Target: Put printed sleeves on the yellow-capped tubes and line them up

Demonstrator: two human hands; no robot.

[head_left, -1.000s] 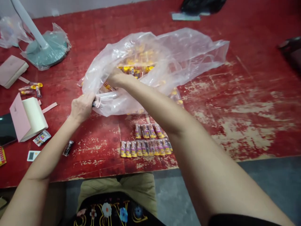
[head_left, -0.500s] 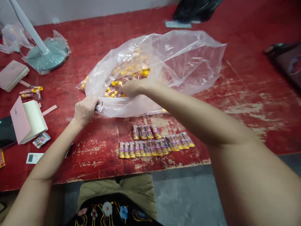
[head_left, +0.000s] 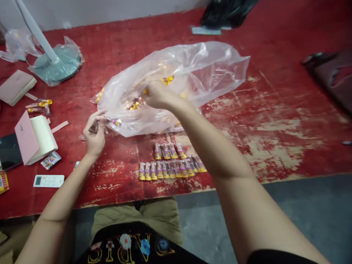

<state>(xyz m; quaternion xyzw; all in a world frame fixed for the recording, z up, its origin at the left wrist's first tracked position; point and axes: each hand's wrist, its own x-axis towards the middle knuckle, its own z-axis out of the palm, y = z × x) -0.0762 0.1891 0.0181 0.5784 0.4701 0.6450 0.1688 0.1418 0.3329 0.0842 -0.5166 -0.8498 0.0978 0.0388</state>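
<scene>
A large clear plastic bag lies across the red table, with many small yellow-capped tubes inside. At its left edge my left hand pinches a small wrapped tube together with the plastic, its fingers bent. My right hand is at the bag's mouth, fingers curled around something yellow that is blurred. Nearer the front edge, tubes stand in two side-by-side rows, a short upper row and a longer lower row partly hidden by my right forearm.
On the left are an open pink notebook, a closed one, several loose tubes, a white remote and a dark phone. A lamp base stands behind. A black bag lies at the back.
My right hand has lifted and shifted back a little from inside the bag. My left hand has loosened its fist on the edge and turned. The bag's right end has sunk inward.
</scene>
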